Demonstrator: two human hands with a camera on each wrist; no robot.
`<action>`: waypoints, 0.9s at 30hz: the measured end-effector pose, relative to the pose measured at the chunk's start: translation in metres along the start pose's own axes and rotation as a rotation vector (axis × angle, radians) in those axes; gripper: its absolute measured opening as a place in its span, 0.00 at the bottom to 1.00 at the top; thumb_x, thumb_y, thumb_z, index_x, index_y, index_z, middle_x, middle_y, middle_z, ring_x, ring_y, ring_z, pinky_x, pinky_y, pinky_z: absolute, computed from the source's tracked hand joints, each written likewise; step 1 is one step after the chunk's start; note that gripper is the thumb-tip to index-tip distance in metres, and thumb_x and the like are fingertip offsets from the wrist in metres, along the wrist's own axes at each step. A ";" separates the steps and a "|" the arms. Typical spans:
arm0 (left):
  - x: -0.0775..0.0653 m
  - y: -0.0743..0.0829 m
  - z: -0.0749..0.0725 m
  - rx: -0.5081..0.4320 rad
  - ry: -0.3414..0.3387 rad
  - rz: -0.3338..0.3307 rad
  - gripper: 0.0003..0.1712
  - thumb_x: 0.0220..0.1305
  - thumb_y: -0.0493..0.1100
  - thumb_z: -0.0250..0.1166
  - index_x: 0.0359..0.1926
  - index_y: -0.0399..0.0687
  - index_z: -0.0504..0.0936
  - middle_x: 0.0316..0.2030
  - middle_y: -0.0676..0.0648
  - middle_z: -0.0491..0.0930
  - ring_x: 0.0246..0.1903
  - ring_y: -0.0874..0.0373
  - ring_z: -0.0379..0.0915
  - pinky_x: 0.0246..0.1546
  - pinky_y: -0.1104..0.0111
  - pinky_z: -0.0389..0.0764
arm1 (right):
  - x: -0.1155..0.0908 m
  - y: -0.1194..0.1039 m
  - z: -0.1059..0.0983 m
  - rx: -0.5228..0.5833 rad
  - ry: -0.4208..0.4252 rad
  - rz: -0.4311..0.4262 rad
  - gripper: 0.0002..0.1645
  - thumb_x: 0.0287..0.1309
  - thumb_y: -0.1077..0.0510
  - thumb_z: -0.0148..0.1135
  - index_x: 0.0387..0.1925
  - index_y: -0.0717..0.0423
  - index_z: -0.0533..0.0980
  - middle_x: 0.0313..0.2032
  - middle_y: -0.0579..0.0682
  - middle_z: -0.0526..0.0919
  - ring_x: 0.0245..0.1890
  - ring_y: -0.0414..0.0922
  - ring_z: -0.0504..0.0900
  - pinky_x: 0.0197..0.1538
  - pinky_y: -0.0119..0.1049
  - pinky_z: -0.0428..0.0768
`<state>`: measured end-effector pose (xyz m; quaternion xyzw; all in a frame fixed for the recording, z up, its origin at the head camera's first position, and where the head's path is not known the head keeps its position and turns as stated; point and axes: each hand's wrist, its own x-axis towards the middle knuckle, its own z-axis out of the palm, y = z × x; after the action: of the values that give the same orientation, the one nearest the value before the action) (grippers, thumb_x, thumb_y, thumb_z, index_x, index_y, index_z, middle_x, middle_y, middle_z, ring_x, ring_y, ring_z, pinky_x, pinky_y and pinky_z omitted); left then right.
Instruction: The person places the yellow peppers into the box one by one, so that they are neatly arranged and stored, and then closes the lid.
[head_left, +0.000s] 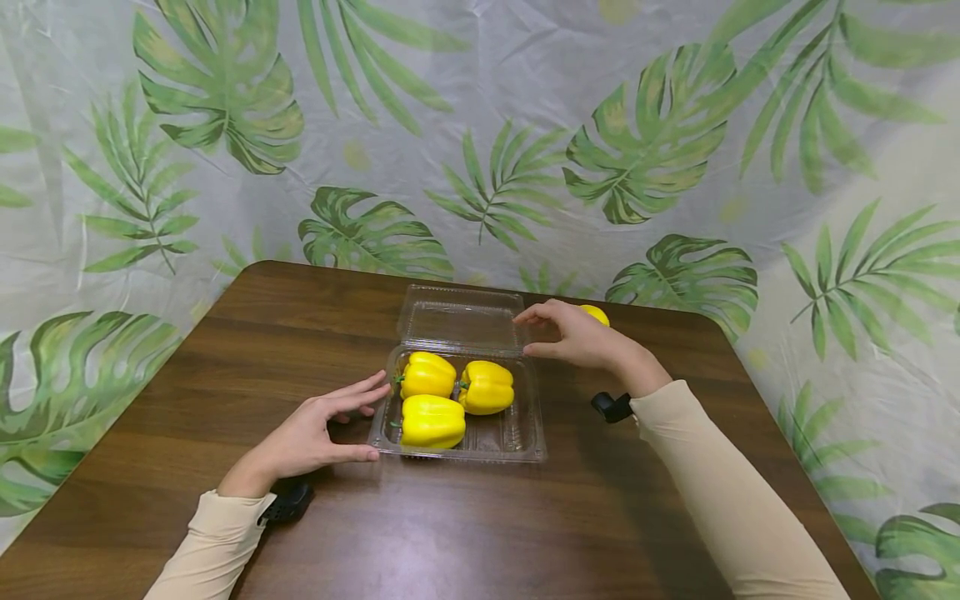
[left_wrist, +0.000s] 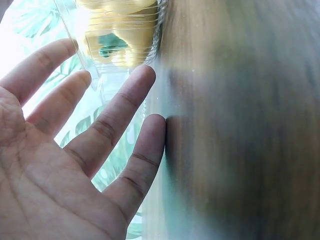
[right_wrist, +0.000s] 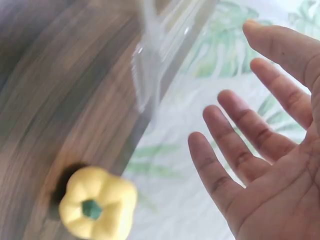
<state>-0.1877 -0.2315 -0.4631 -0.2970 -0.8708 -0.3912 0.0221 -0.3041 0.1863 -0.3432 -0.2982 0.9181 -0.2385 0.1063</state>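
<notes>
A clear plastic clamshell box (head_left: 528,446) lies on the table, its lid (head_left: 461,317) laid back behind it. Inside sit a yellow bell pepper (head_left: 429,375) at back left, another yellow bell pepper (head_left: 487,387) at the right, and a third bell pepper (head_left: 433,422) in front. At the left wall, my left hand (head_left: 315,429) has spread fingers, with fingertips and thumb right at the rim. My right hand (head_left: 573,333) holds nothing, its fingers apart over the right side of the lid. Beyond it is one more yellow bell pepper (right_wrist: 97,204), mostly hidden in the head view.
The brown wooden table (head_left: 300,325) ends at a back edge just beyond the lid. Behind and around it hangs a leaf-patterned cloth (head_left: 510,83). A black wrist camera (head_left: 287,502) sits under the left wrist, and another camera (head_left: 611,407) under the right.
</notes>
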 end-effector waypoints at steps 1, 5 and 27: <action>0.000 0.000 0.000 -0.001 -0.001 -0.001 0.49 0.58 0.56 0.83 0.78 0.52 0.75 0.81 0.47 0.67 0.56 0.62 0.84 0.55 0.61 0.85 | -0.001 0.004 -0.001 -0.010 0.011 0.012 0.28 0.71 0.52 0.72 0.69 0.50 0.77 0.67 0.58 0.78 0.68 0.59 0.77 0.70 0.60 0.77; 0.000 -0.001 0.000 -0.005 -0.001 -0.004 0.49 0.58 0.56 0.83 0.78 0.52 0.75 0.81 0.47 0.67 0.56 0.60 0.85 0.55 0.61 0.84 | -0.005 0.021 -0.006 -0.012 0.043 0.074 0.29 0.72 0.50 0.70 0.71 0.48 0.76 0.72 0.59 0.74 0.68 0.58 0.74 0.69 0.60 0.75; -0.001 0.000 0.000 -0.005 -0.006 -0.008 0.49 0.58 0.57 0.83 0.78 0.55 0.74 0.82 0.49 0.66 0.57 0.61 0.84 0.56 0.61 0.84 | -0.009 0.086 -0.017 -0.029 0.122 0.211 0.39 0.73 0.54 0.67 0.80 0.56 0.65 0.76 0.71 0.64 0.63 0.66 0.73 0.61 0.62 0.74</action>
<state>-0.1870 -0.2317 -0.4627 -0.2950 -0.8710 -0.3926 0.0171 -0.3449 0.2590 -0.3712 -0.1864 0.9525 -0.2304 0.0704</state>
